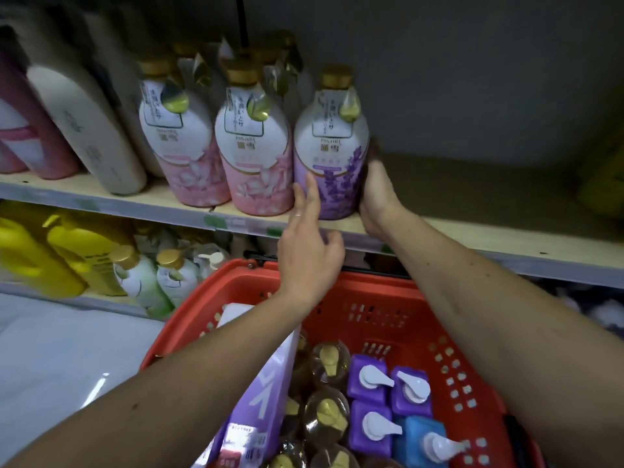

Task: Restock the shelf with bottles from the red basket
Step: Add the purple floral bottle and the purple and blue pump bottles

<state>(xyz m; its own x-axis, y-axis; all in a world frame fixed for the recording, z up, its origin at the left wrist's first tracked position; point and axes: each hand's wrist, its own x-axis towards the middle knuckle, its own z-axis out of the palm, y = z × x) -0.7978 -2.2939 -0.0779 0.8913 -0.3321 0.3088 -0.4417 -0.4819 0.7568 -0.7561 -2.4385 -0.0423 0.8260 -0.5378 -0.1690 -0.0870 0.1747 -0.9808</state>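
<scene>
Looking down, we see the red basket [422,298] nearest us, pump bottles [373,380] upright inside and partly hidden under our forearms. Beyond the basket, the lavender bottle [332,143] stands at the shelf [472,228] edge. Our left hand [309,251] touches its front with straight fingers; our right hand [376,197] cups its right side, fingertips hidden behind it. Left of that bottle, pink bottles [256,140] stand blurred.
</scene>
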